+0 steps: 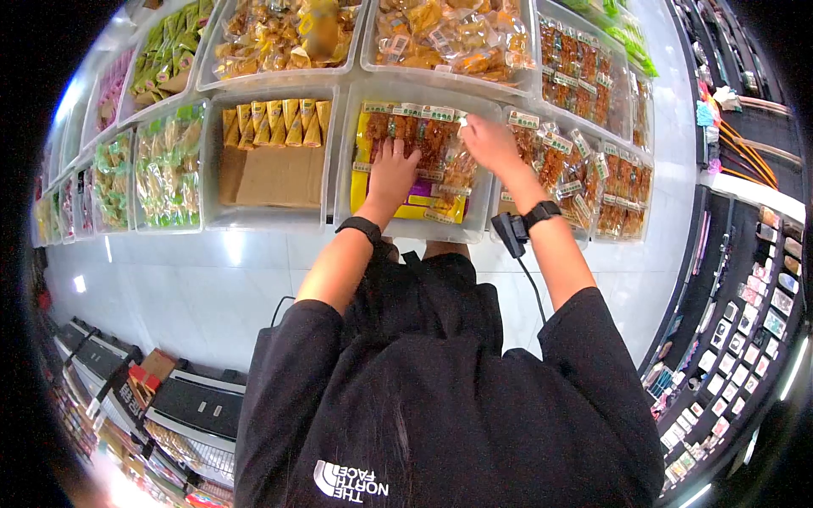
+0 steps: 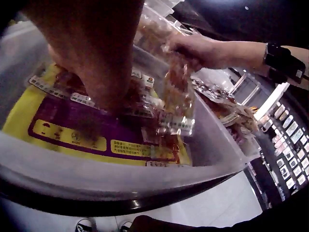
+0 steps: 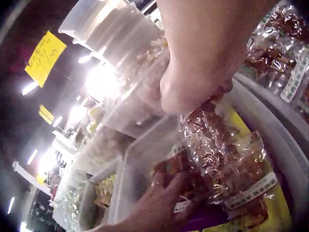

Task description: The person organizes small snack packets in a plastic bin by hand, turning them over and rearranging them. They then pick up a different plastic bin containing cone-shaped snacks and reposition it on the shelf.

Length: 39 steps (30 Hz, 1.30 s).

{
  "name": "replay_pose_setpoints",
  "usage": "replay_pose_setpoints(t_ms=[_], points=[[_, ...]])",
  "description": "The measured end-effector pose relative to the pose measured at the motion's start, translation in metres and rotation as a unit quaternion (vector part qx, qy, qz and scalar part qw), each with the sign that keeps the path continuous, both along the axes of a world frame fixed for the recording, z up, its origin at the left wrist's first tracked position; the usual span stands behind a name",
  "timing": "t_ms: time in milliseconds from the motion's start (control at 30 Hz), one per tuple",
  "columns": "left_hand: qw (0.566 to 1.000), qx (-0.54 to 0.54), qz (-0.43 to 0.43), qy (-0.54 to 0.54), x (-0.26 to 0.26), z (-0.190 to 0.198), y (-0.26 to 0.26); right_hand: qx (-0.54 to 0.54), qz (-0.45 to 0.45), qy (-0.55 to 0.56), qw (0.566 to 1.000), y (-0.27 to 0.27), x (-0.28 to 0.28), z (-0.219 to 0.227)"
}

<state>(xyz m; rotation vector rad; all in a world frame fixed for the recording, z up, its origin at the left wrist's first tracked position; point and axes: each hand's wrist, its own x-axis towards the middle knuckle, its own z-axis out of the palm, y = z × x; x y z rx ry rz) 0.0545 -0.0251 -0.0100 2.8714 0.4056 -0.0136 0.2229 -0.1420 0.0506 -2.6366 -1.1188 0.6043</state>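
Clear packets of reddish-brown food (image 1: 432,144) lie in rows over a yellow and purple sheet (image 2: 72,125) in a translucent bin (image 1: 340,182). The left hand (image 1: 392,175) rests on packets at the bin's left-middle, fingers spread; the right wrist view shows this hand (image 3: 161,203) at lower left. At the bin's upper right, the right hand (image 1: 493,146) pinches the top end of a packet, which hangs from it in the left wrist view (image 2: 178,92). The right hand's fingertips are hidden in the right wrist view.
A bin with yellow cone packets (image 1: 279,123) and cardboard (image 1: 275,178) stands to the left. More bins of brown packets (image 1: 622,190) are on the right, and bins of wrapped snacks (image 1: 288,38) behind. Dark display racks (image 1: 737,313) line the right side.
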Motion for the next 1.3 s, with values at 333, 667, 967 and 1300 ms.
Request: replay_pose_setpoints(t_ms=[333, 667, 967, 1300], points=[[0.997, 0.0, -0.067, -0.042, 0.011, -0.016, -0.003, -0.016, -0.063, -0.069, 0.995, 0.004, -0.022, -0.039], [0.996, -0.032, -0.072, -0.045, 0.009, 0.001, -0.003, 0.113, -0.407, 0.086, 0.902, 0.022, 0.008, -0.102], [0.997, -0.044, -0.057, -0.027, 0.007, 0.002, -0.004, 0.165, -0.37, -0.103, 0.908, 0.034, -0.007, -0.085], [0.996, -0.039, -0.064, -0.042, 0.009, -0.005, -0.006, 0.183, -0.331, -0.132, 0.916, 0.015, -0.016, -0.042]])
